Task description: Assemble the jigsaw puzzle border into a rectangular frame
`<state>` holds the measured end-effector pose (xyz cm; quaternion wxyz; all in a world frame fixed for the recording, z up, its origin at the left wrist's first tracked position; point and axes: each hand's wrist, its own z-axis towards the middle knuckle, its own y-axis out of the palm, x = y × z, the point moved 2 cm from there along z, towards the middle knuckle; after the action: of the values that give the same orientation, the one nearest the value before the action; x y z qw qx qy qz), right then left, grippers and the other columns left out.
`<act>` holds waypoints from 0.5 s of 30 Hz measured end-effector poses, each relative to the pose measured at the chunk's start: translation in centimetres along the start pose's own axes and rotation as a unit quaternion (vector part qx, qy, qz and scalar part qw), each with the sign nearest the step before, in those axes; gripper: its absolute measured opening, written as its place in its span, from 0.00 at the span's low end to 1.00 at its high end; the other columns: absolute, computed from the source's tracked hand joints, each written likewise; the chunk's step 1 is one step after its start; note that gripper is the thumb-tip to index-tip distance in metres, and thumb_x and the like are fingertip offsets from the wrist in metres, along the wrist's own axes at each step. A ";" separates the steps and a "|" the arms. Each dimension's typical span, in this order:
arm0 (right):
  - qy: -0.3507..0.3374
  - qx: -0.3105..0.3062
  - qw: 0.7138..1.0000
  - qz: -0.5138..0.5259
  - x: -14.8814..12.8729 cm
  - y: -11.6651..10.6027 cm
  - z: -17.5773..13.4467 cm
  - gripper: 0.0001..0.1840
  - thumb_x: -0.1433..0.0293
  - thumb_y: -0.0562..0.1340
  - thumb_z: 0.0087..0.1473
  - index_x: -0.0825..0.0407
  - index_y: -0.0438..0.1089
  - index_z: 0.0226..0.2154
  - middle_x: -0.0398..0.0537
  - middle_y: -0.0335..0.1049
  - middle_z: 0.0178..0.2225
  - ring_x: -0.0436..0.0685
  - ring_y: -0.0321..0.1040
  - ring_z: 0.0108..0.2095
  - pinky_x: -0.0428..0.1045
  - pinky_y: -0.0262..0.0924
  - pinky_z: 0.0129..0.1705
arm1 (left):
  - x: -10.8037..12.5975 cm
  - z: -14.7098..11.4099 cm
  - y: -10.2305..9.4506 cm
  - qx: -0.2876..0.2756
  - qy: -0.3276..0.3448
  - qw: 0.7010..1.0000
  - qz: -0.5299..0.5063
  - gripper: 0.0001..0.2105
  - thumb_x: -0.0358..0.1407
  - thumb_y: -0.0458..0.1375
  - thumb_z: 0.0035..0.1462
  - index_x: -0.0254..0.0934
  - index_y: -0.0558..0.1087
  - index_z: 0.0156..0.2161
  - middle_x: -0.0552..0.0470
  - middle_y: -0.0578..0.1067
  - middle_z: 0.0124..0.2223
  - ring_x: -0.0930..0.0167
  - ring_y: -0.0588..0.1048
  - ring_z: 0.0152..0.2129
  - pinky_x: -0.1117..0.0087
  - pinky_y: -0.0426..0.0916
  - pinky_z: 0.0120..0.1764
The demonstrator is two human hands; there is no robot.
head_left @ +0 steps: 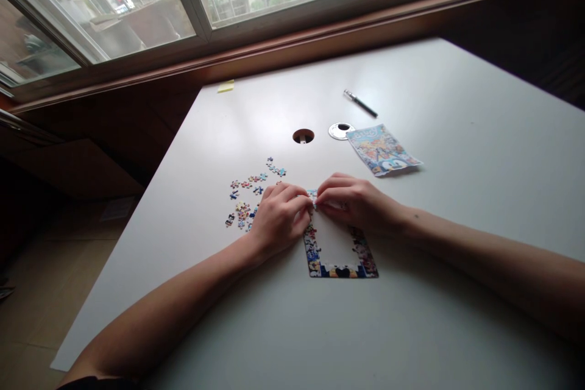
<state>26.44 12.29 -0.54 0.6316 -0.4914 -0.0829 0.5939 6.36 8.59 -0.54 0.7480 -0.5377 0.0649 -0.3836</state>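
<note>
A partly joined jigsaw frame (313, 256) lies flat on the white table, with a bare middle and dark, colourful edges. Over its upper left corner my left hand (282, 214) is closed, fingertips pinched at the puzzle's edge. My right hand (359, 202) meets it there, thumb and fingers closed on a small jigsaw piece (313, 197) that is mostly hidden. Both hands cover much of the frame's top. Loose jigsaw pieces (242, 210) are scattered just left of my left hand, some in a heap and some single.
Behind my right hand lies a picture sheet (381, 149) with a penguin-like figure. A pen (361, 103), a round metal cover (340, 131) and a cable hole (303, 136) are farther back. A yellow sticky note (225, 86) is at the table's (256, 329) far edge, below the window.
</note>
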 end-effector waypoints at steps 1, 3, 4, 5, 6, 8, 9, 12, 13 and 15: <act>-0.001 0.001 1.000 -0.001 0.0 0.0 0.0 0.06 0.75 0.62 0.59 0.50 0.75 0.35 0.49 0.76 0.37 0.54 0.70 0.38 0.50 0.68 0.41 | 0.0 0.0 0.0 0.000 0.000 1.000 -0.002 0.06 0.29 0.58 0.61 0.40 0.76 0.42 0.52 0.79 0.45 0.65 0.74 0.44 0.60 0.65 0.52; -0.005 0.002 1.000 0.002 -0.1 -0.1 0.0 0.05 0.75 0.62 0.59 0.50 0.74 0.36 0.49 0.75 0.37 0.55 0.70 0.38 0.51 0.68 0.41 | 0.1 0.0 0.0 0.010 -0.004 1.000 -0.007 0.07 0.29 0.58 0.61 0.40 0.76 0.43 0.51 0.80 0.45 0.64 0.74 0.44 0.59 0.65 0.52; -0.009 0.003 1.000 0.005 -0.1 -0.1 0.0 0.05 0.74 0.62 0.59 0.50 0.74 0.36 0.49 0.75 0.37 0.55 0.70 0.39 0.51 0.68 0.41 | 0.1 0.0 0.0 0.018 -0.007 1.000 -0.010 0.07 0.29 0.59 0.61 0.40 0.76 0.44 0.51 0.80 0.46 0.64 0.74 0.45 0.59 0.65 0.52; -0.014 0.004 1.000 0.008 -0.2 -0.2 0.0 0.05 0.74 0.62 0.59 0.50 0.74 0.37 0.49 0.75 0.38 0.55 0.70 0.39 0.51 0.68 0.41 | 0.0 0.0 0.0 0.027 -0.011 0.999 -0.014 0.08 0.30 0.59 0.61 0.40 0.76 0.45 0.50 0.80 0.47 0.64 0.74 0.45 0.59 0.65 0.51; -0.019 0.006 1.000 0.013 -0.3 -0.2 0.0 0.06 0.74 0.62 0.59 0.50 0.74 0.38 0.49 0.75 0.38 0.55 0.70 0.39 0.51 0.69 0.41 | 0.0 0.0 0.0 0.036 -0.012 0.999 -0.019 0.08 0.30 0.59 0.61 0.40 0.75 0.46 0.50 0.80 0.47 0.64 0.75 0.45 0.59 0.65 0.51; -0.031 0.012 0.999 0.023 -0.4 -0.3 0.1 0.07 0.75 0.62 0.59 0.49 0.74 0.39 0.49 0.76 0.38 0.55 0.71 0.40 0.51 0.69 0.41 | -0.1 0.0 -0.1 0.049 -0.006 0.998 -0.033 0.08 0.30 0.60 0.62 0.40 0.75 0.46 0.51 0.80 0.46 0.65 0.75 0.44 0.61 0.65 0.50; -0.037 0.017 0.999 0.026 -0.5 -0.3 0.1 0.07 0.75 0.62 0.59 0.49 0.74 0.39 0.49 0.76 0.39 0.55 0.71 0.40 0.51 0.69 0.41 | -0.2 0.0 -0.1 0.053 0.000 0.998 -0.041 0.07 0.30 0.60 0.63 0.41 0.76 0.45 0.53 0.81 0.45 0.66 0.76 0.44 0.61 0.65 0.50; -0.048 0.028 0.998 0.031 -0.7 -0.4 0.2 0.07 0.75 0.62 0.60 0.49 0.74 0.39 0.49 0.76 0.39 0.55 0.72 0.40 0.51 0.70 0.40 | -0.4 0.0 -0.2 0.058 0.005 0.996 -0.061 0.05 0.30 0.60 0.65 0.42 0.76 0.42 0.55 0.82 0.43 0.69 0.76 0.41 0.63 0.64 0.48; -0.048 0.030 0.998 0.031 -0.8 -0.4 0.3 0.07 0.75 0.62 0.60 0.49 0.74 0.39 0.50 0.76 0.39 0.55 0.72 0.40 0.51 0.70 0.40 | -0.4 0.0 -0.3 0.058 0.000 0.996 -0.065 0.05 0.30 0.60 0.65 0.42 0.77 0.42 0.55 0.82 0.42 0.69 0.76 0.41 0.63 0.64 0.48; -0.046 0.034 0.998 0.033 -0.8 -0.4 0.3 0.07 0.75 0.62 0.60 0.49 0.74 0.39 0.50 0.76 0.38 0.55 0.72 0.39 0.51 0.70 0.40 | -0.4 0.1 -0.3 0.056 -0.009 0.996 -0.070 0.05 0.30 0.60 0.65 0.42 0.76 0.43 0.55 0.82 0.42 0.69 0.77 0.41 0.63 0.65 0.48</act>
<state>26.27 11.88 0.31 0.6239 -0.4439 -0.0753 0.6388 5.95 8.86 -0.33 0.7490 -0.5015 -0.0017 -0.4330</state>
